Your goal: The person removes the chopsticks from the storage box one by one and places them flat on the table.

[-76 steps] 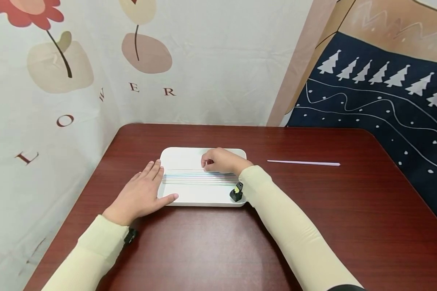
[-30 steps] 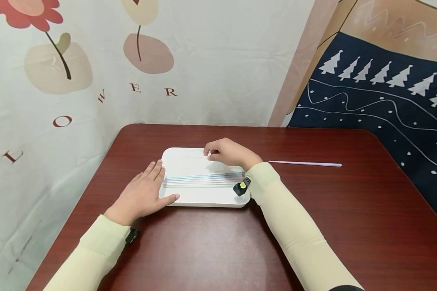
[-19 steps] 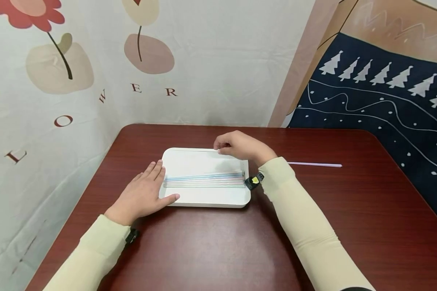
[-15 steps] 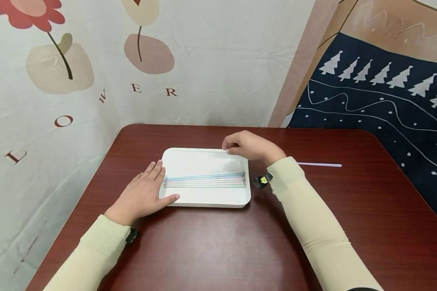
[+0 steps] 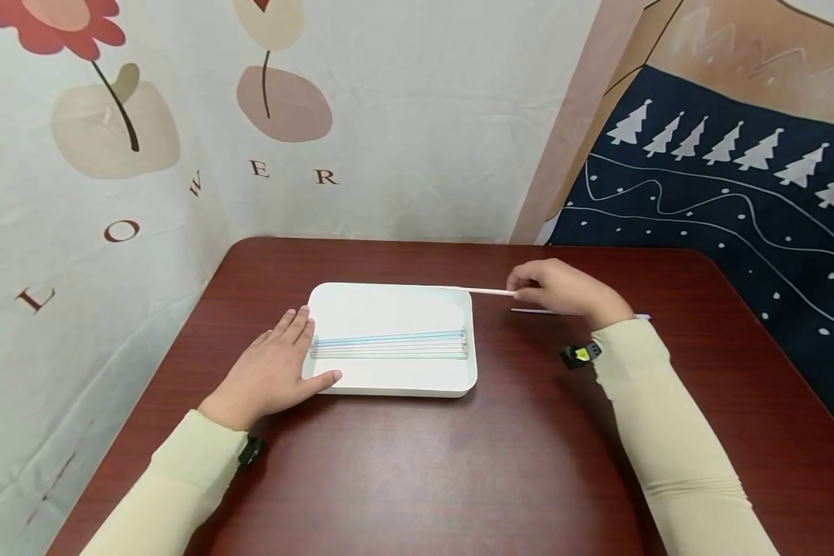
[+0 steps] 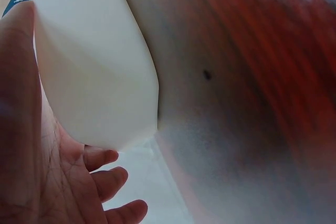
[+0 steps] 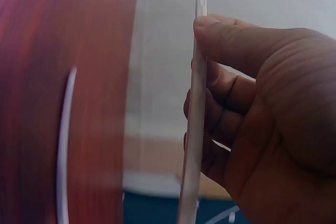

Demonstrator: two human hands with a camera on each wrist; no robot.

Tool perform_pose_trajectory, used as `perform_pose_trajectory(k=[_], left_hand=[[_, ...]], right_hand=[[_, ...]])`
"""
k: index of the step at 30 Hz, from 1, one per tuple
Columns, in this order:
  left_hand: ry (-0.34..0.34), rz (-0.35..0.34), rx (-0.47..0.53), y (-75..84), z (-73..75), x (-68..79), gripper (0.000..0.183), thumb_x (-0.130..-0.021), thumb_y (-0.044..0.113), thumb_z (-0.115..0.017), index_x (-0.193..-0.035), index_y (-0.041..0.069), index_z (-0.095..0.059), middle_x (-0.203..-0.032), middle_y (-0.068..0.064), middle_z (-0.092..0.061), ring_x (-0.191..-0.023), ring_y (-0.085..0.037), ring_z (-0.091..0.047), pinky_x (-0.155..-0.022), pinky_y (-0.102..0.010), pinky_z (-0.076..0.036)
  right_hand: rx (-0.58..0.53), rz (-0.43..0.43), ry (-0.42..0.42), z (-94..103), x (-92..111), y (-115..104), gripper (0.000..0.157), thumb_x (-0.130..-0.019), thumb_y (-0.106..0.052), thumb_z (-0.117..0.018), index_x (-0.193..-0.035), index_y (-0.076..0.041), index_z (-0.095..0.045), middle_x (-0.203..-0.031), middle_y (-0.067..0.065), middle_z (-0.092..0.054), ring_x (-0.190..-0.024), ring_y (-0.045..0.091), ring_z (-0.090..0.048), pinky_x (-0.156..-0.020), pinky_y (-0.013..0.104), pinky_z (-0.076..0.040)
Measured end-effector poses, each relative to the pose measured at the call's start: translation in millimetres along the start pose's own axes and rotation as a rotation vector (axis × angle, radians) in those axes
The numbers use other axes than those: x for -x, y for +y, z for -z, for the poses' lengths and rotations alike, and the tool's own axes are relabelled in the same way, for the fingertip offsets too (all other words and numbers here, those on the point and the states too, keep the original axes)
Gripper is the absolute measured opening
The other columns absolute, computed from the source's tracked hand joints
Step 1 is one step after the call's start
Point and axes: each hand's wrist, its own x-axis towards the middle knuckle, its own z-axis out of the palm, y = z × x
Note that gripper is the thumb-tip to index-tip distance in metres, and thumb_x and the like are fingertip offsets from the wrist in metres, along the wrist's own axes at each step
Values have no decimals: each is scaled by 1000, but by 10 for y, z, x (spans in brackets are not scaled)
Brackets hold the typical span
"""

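Observation:
A white tray (image 5: pixel 389 309) with rounded corners lies on the table. Several thin blue, pink and pale green straws (image 5: pixel 396 344) lie side by side across it. Flat against its left end rests my left hand (image 5: pixel 260 371), fingers straight along the rim and thumb over the near left corner; the left wrist view shows the tray (image 6: pixel 100 66) between thumb and fingers. Right of the tray, my right hand (image 5: pixel 563 289) pinches a pale straw (image 7: pixel 194 108) between thumb and fingers. That straw points left toward the tray's far right corner.
A lilac straw (image 5: pixel 531 311) lies on the dark red-brown table (image 5: pixel 417 463), partly hidden under my right hand. A white printed cloth (image 5: pixel 417 116) hangs behind the table, with a navy tree-patterned cloth (image 5: pixel 695 208) at the right.
My right hand has lifted from over the tray's straws, passed the far rim and moved right with the pale straw. My left hand stays at the tray's left end.

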Motion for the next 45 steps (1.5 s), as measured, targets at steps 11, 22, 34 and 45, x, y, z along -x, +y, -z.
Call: perform_pose_trajectory(k=[11, 22, 34, 45], left_hand=[[3, 6, 1, 0, -2, 17, 109, -90, 78, -38, -149, -12, -31, -160, -28, -18, -146, -46, -19, -113, -60, -27], [0, 5, 5, 14, 13, 4, 108, -90, 77, -40, -149, -12, -31, -160, -28, -18, -146, -45, -19, -113, -60, -26], [-3, 4, -3, 8, 1, -2, 108, -90, 78, -39, -149, -12, -31, -160, -27, -18, -146, -45, -20, -113, -59, -26], [0, 2, 1, 8, 7, 1, 108, -90, 77, -41, -149, -12, -31, -160, -27, -19, -146, -45, -19, -112, -60, -27]], right_hand=[[18, -72, -2, 112, 484, 448, 14, -95, -5, -65, -97, -18, -69, -97, -1, -64, -90, 20, -55, -83, 40, -49], [59, -136, -11, 62, 734, 707, 11, -95, -2, -63, -94, -13, -67, -89, -1, -60, -87, 21, -54, -80, 41, -47], [131, -124, 26, -96, 776, 913, 18, -91, 3, -64, -88, -15, -66, -86, -1, -60, -82, 21, -53, -77, 42, -46], [149, -102, 24, -134, 780, 917, 18, -90, 3, -66, -89, -15, -66, -87, -1, -61, -81, 20, -53, -78, 43, -47]])
